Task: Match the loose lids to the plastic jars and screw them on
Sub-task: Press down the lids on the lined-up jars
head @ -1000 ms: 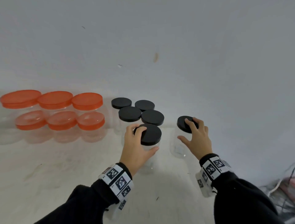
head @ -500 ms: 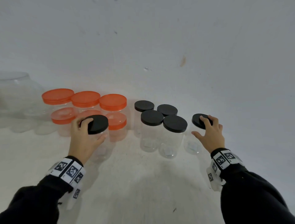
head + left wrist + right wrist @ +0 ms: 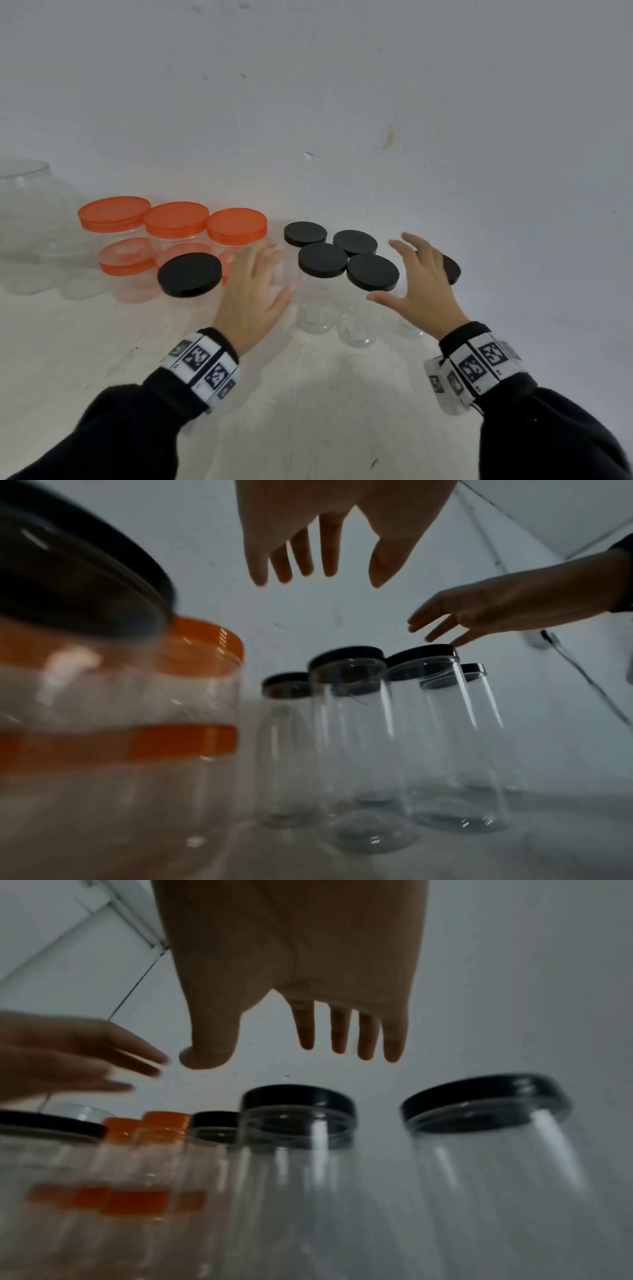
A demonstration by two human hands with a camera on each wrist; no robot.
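Several clear plastic jars with black lids (image 3: 372, 272) stand grouped in the middle. One more black-lidded jar (image 3: 189, 274) stands apart, in front of the orange-lidded jars (image 3: 237, 226). My left hand (image 3: 274, 270) hovers just right of it, fingers spread, holding nothing. My right hand (image 3: 390, 270) is also open and empty, hanging over the group's right side and partly hiding the rightmost black-lidded jar (image 3: 451, 270). The left wrist view shows my left hand (image 3: 318, 569) splayed above the jars. The right wrist view shows my right hand's fingers (image 3: 342, 1037) straight above two black lids (image 3: 486, 1099).
Orange-lidded jars are stacked two high in a row at the back left. A large clear round jar (image 3: 30, 205) stands at the far left. A white wall rises close behind everything. Bare white tabletop (image 3: 308, 394) lies in front of the jars.
My left hand carried a black-lidded jar left, set it before the orange jars, let go and moved right. My right hand let go of the rightmost jar's lid and shifted left.
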